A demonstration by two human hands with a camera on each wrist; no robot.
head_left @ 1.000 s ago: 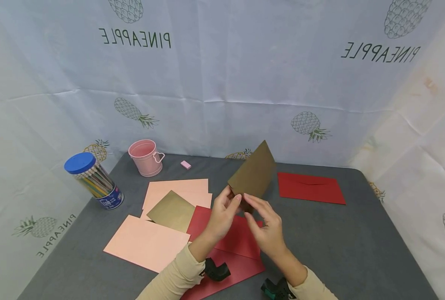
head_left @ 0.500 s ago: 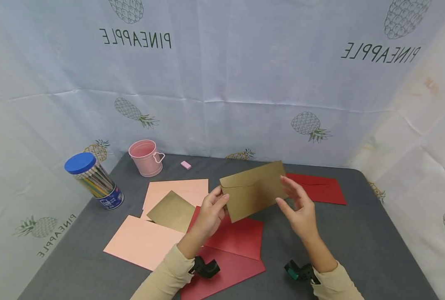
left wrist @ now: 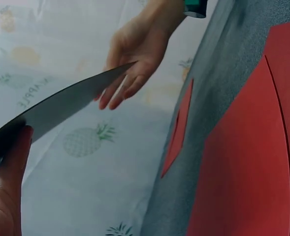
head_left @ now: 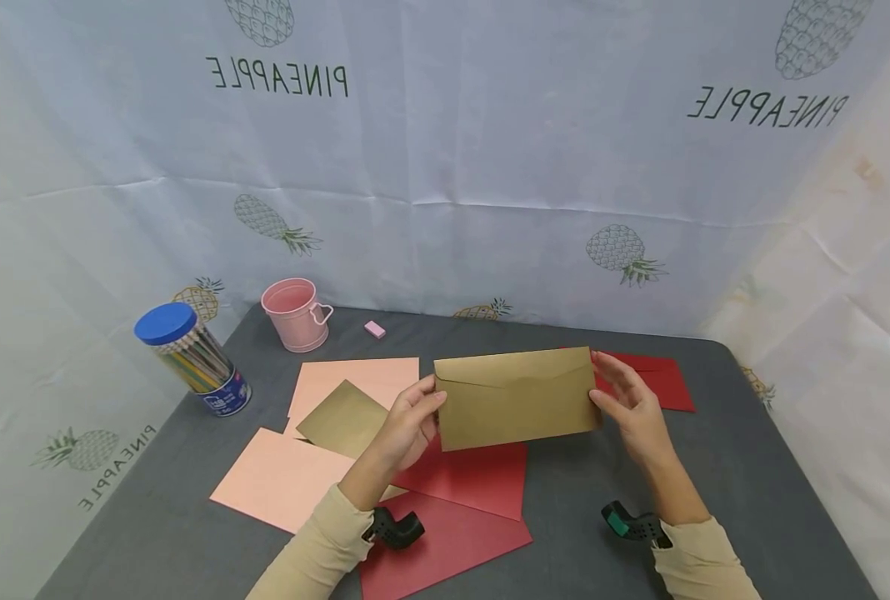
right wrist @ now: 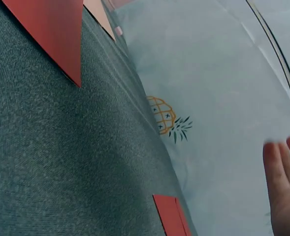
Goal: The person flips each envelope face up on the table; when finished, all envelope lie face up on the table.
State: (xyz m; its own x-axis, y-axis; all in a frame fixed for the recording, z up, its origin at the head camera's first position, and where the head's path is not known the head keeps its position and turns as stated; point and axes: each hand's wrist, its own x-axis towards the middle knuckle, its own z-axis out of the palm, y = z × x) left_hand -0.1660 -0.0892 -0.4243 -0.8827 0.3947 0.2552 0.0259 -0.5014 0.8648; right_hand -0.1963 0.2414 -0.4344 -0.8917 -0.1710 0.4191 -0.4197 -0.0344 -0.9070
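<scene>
A gold envelope (head_left: 516,398) hangs level above the grey table (head_left: 722,500), its flap side facing me. My left hand (head_left: 433,400) pinches its left edge, thumb on the front. My right hand (head_left: 601,385) touches the right edge with nearly straight fingers. The left wrist view shows the envelope (left wrist: 71,103) edge-on, my left thumb (left wrist: 12,162) against it and the right hand's fingers (left wrist: 130,73) straight at its far end. In the right wrist view only my right fingertips (right wrist: 282,187) show.
Under my hands lie two red envelopes (head_left: 467,477) (head_left: 445,546), pink envelopes (head_left: 283,479) (head_left: 355,375) and a gold sheet (head_left: 343,419). Another red envelope (head_left: 658,379) lies at right. A pink bucket (head_left: 295,315), a pink eraser (head_left: 373,329) and a blue-lidded pencil tub (head_left: 190,358) stand at back left.
The gold envelope has swung from upright on its corner to level. My right hand has moved from beside the left hand out to the envelope's right edge.
</scene>
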